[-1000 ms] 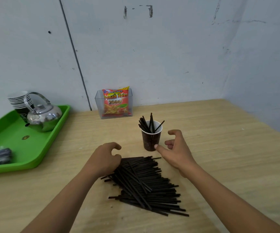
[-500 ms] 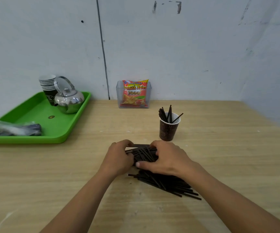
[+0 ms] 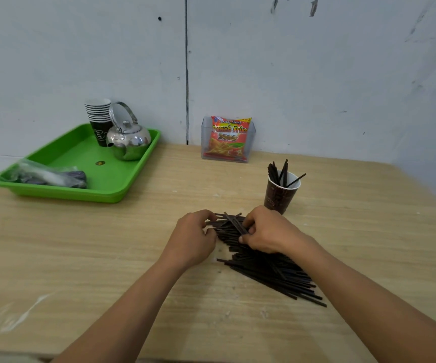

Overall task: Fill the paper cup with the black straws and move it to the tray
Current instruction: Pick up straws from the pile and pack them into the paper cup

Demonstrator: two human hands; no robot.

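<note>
- While the wooden table [image 3: 86, 271] bears everything, the paper cup [image 3: 279, 196] standing upright on it serves as the mark for every place below.
- The green tray [image 3: 67, 196] lies well to the left of the cup and a little farther back. It carries a kettle [image 3: 129, 138], a stack of cups [image 3: 99, 119] and a plastic bag [image 3: 51, 175].
- The black straws [image 3: 272, 273] lie in a loose heap just in front of the cup, fanning toward the viewer. A few more stand inside the cup, leaning on its rim, so the filling looks only begun.
- The right hand [image 3: 269, 234] sits just in front of the cup on the heap's far end. Its thumb and fingers pinch a small bundle raised at a slant.
- The left hand [image 3: 193, 239], in front and to the left of the cup, has its fingers curled round the straw ends there.
- Handling, as a judgement:
  - The straws look light, stiff and smooth, apt to slip and splay. A bundle is best taken near its middle with the ends evened.
  - The cup looks light and thin-walled, and likely top-heavy once full. It wants a gentle hold round the wall, low down.
</note>
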